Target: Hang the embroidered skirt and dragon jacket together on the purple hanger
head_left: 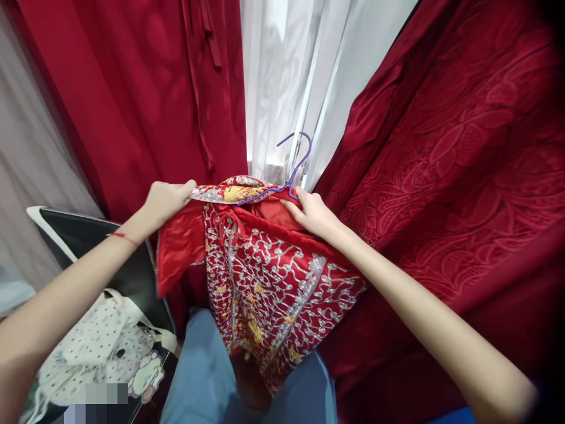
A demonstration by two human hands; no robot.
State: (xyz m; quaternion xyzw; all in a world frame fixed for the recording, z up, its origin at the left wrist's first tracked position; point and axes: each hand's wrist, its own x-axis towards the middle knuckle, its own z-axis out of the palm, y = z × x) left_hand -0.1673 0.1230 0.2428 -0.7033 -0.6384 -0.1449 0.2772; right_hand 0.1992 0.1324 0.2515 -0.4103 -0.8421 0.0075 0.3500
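A red embroidered garment with silver scrollwork and gold patches hangs in front of my legs. Its collar edge is pinched in my left hand, whose fingers are closed on the cloth. A purple clothes hanger sits at the garment's neck, hook upward. My right hand grips the hanger just below the hook, thumb and fingers at the neck opening. Most of the hanger's lower part is hidden by the cloth. Red lining shows on the left sleeve side, and a small red tie lies near the neckline.
Red curtains hang on the left, and a red floral-patterned fabric fills the right. Between them is a white sheer curtain. A dark chair on the left bears a white polka-dot bag.
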